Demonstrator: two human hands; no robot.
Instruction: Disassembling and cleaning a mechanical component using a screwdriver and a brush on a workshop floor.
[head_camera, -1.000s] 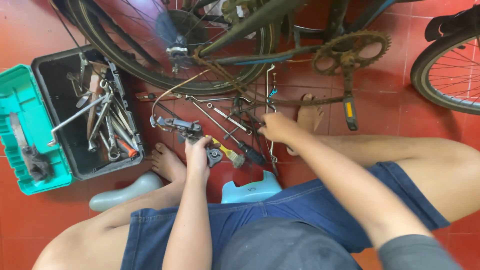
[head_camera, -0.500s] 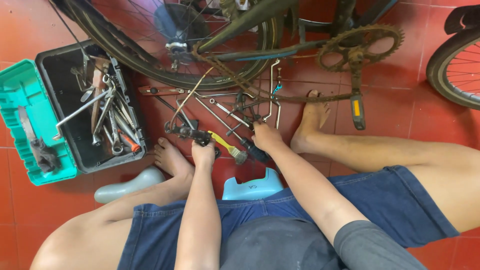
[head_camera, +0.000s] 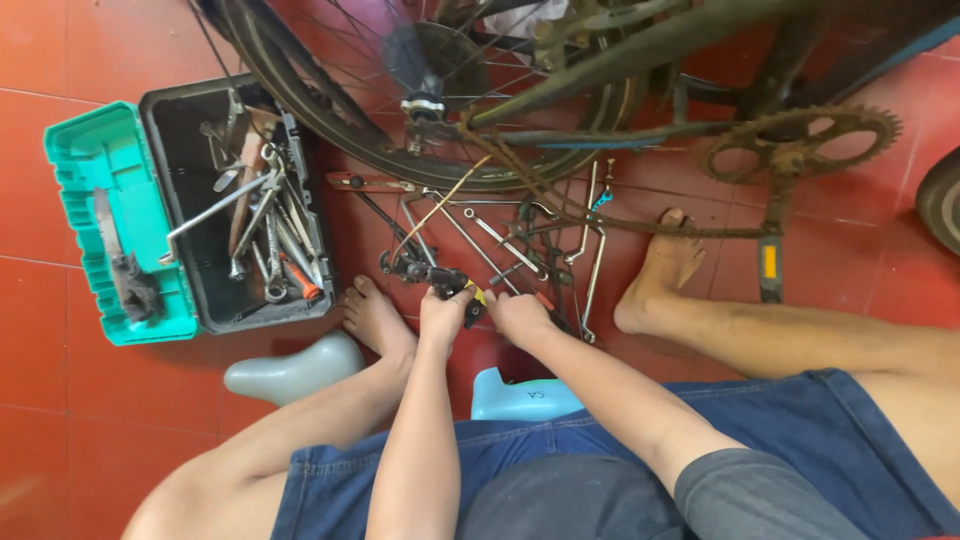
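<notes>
Lying open by the left foot, the black toolbox holds wrenches; both hands' grip closes on a metal part.

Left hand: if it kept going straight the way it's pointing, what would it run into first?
Probably the dark metal bike part that the left hand already grips; beyond it, the loose tools on the floor, then the rear wheel.

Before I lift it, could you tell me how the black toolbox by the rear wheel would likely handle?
The black toolbox is probably heavy, since metal wrenches fill it. Its open green lid hangs to one side, so it may tip that way. The loose tools would likely slide and rattle.
</notes>
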